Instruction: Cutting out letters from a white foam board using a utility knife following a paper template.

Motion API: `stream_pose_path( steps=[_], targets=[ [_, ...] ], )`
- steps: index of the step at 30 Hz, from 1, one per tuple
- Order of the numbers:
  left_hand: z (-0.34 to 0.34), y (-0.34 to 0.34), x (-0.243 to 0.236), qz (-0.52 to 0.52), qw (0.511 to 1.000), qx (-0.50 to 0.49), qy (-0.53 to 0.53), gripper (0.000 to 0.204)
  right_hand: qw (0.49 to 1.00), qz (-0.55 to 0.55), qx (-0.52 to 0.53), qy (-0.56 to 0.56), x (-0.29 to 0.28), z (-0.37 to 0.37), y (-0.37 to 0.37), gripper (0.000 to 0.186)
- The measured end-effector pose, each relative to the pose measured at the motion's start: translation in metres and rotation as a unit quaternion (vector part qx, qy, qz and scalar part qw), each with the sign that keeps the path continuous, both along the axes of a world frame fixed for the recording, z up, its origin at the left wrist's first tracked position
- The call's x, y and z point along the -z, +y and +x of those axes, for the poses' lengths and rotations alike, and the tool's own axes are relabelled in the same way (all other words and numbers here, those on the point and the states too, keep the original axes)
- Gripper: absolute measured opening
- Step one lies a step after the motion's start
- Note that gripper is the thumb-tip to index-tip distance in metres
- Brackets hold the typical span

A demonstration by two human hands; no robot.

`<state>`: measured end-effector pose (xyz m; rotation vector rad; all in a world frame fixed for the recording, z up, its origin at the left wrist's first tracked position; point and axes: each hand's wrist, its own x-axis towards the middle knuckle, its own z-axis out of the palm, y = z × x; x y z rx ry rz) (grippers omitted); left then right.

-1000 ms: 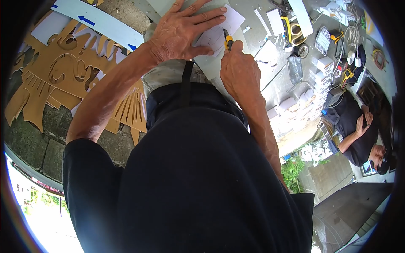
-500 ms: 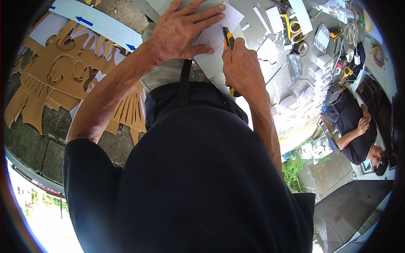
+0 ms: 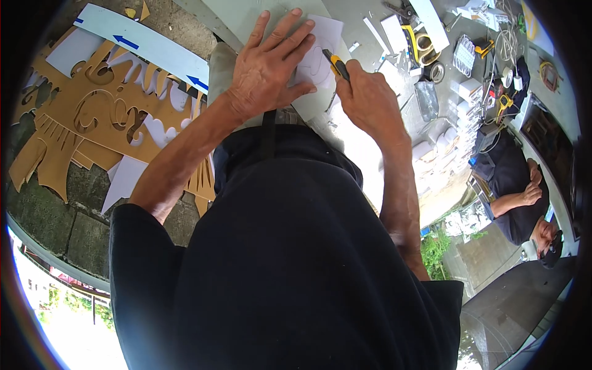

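My left hand [image 3: 268,74] lies with fingers spread on a white sheet [image 3: 327,29] bearing a curved drawn outline, on a grey board [image 3: 324,108]. My right hand [image 3: 370,102] grips a yellow-and-black utility knife [image 3: 338,65], its blade end at the drawn lines just right of my left fingertips. The lower part of the knife's handle is hidden in my fist. A long white strip with blue arrows [image 3: 145,48] and brown cut-out panels [image 3: 92,123] with scrolled shapes lie to the left.
At the right, tape rolls [image 3: 436,72], a yellow tool [image 3: 409,43], cables [image 3: 509,37] and white offcuts [image 3: 390,34] crowd the work surface. A seated co-worker in a dark top [image 3: 512,179] is at the far right, hands together. Paving [image 3: 43,216] shows at lower left.
Both hands and the surroundings appear shifted slightly in the view. The knife has turned to a more diagonal angle, with less of its lower handle showing below my fist.
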<state>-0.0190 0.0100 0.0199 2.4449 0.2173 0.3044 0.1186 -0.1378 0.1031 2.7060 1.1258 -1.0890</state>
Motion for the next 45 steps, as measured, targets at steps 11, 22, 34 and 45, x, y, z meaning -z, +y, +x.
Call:
stream_pose_path(
  steps=[11,22,34,45],
  targets=[
    [0.006,0.007,0.003,-0.021,1.000,0.003,0.006,0.092,0.998,-0.050,-0.028,-0.006,-0.009,-0.003,0.007,0.027],
    [0.007,0.015,-0.009,-0.034,0.995,0.050,0.076,0.091,0.999,-0.030,0.041,0.004,0.005,-0.027,-0.003,0.027],
    [0.007,0.014,-0.010,-0.072,0.994,0.043,0.076,0.090,0.997,-0.072,0.035,-0.004,-0.001,-0.032,0.002,0.025],
    [0.006,0.016,-0.009,-0.050,0.995,0.045,0.071,0.089,0.997,-0.073,0.031,0.003,-0.002,-0.034,-0.001,0.025]
  ],
)
